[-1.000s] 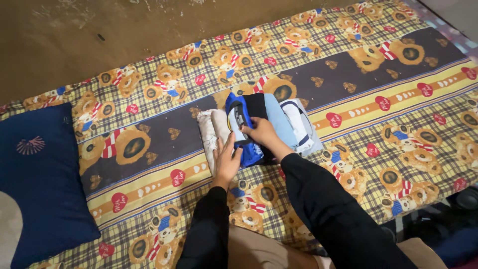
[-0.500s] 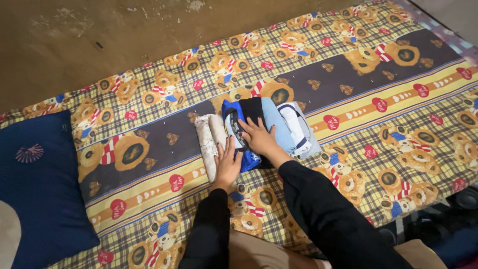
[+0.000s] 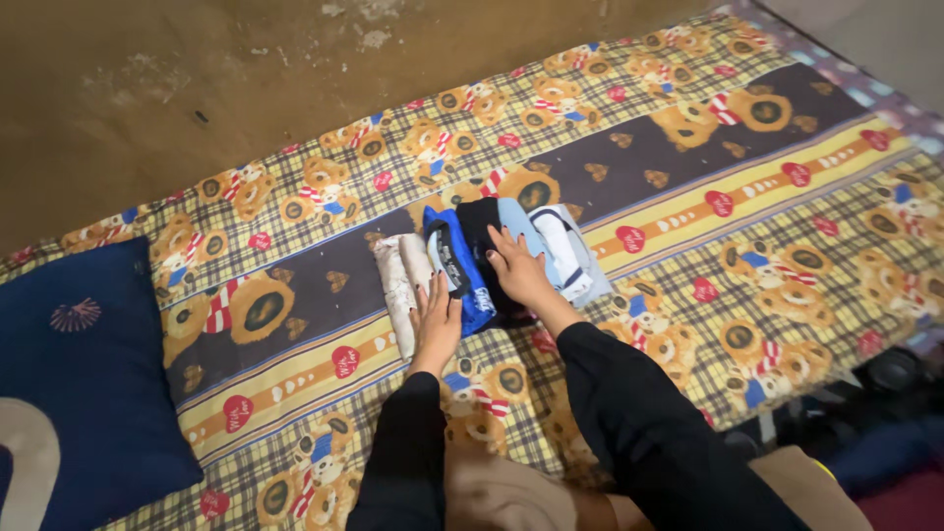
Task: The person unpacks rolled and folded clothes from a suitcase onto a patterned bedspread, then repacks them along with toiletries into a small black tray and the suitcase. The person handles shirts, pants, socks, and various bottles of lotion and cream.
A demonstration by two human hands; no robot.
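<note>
Row of folded clothes mid-mattress: bright blue folded garment stands on edge between cream folded cloth at left and black folded piece. Left hand open flat against blue one, right hand open, pressing black piece, probably to keep row tight. Bear-print plaid bedsheet beneath; navy pillow far left.

Both hands press folded clothes (a row) on patterned bedsheet.

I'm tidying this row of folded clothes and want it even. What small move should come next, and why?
Probably press the left hand rightward to close the row. It lies flat between the cream garment and the blue garment, while the right hand rests on the black garment and the bundles lean unevenly.
</note>
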